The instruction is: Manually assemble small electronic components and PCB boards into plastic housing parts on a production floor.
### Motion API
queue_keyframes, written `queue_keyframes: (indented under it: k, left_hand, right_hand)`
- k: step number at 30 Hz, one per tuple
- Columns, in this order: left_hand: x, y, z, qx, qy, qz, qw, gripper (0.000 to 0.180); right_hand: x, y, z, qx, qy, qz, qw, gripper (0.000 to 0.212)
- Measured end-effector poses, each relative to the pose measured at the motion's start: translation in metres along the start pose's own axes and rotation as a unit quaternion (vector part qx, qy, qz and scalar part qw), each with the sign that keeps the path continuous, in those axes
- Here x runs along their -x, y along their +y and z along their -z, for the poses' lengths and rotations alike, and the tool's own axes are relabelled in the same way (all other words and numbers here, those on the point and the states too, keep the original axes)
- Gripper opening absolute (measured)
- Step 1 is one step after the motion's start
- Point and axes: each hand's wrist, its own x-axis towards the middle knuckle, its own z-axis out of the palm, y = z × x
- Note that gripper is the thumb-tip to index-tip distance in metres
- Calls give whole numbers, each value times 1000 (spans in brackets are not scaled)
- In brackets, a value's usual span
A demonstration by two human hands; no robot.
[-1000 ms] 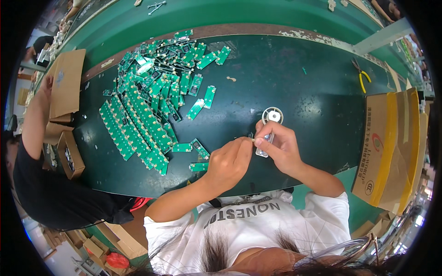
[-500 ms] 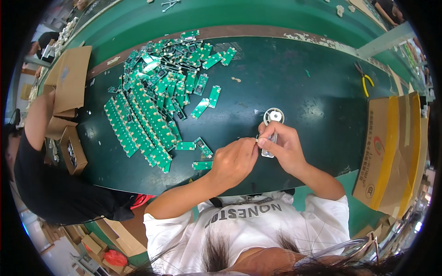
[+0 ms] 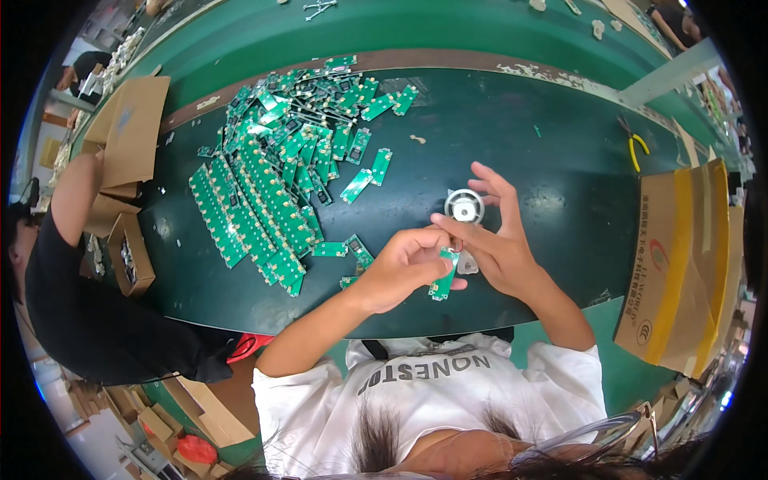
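Note:
My left hand (image 3: 402,268) pinches a green circuit board (image 3: 441,286) between thumb and fingers, the board tilted just in front of my chest. Beside it my right hand (image 3: 506,250) has its fingers stretched out and apart, its thumb reaching left across a white plastic housing (image 3: 467,265). A round ring-shaped head (image 3: 464,206) with a pale centre shows beyond that thumb. The middle of the housing is hidden under the hand. Whether a wire runs between board and housing is too small to tell.
A large heap of green circuit boards (image 3: 264,188) covers the table's left part, partly in rows. Yellow-handled pliers (image 3: 638,152) lie far right, near a taped carton (image 3: 668,264). To the left are an open cardboard box (image 3: 132,132), a small box (image 3: 142,268) and a co-worker's arm (image 3: 74,196).
My left hand has turned and now shows a circuit board in its grip. My right hand's pinch has loosened and its fingers spread. The ring head has shifted left and the housing has turned.

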Motion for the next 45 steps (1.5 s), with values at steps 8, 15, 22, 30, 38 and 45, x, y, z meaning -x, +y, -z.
queue_keyframes:
  k: [8,15,22,30,38,45]
  left_hand:
    - [-5,-6,6,-168,54,-80,981,9]
    - [-6,-8,-7,-338,101,-157,923,15]
    - [-5,-5,7,-287,9,-63,956,16]
    - [-11,-18,-1,-300,66,-85,948,13]
    - [-9,-16,6,-285,118,-95,946,11]
    - [-6,-4,14,-383,87,-63,918,14]
  right_hand:
    - [-3,11,15,-227,32,-14,973,24]
    - [-1,3,16,-165,16,-62,984,25]
    - [1,3,15,-109,31,4,994,25]
    - [5,1,6,-5,58,42,997,32]
    - [6,1,3,-70,59,6,996,29]
    - [8,0,-1,-80,44,14,996,26]
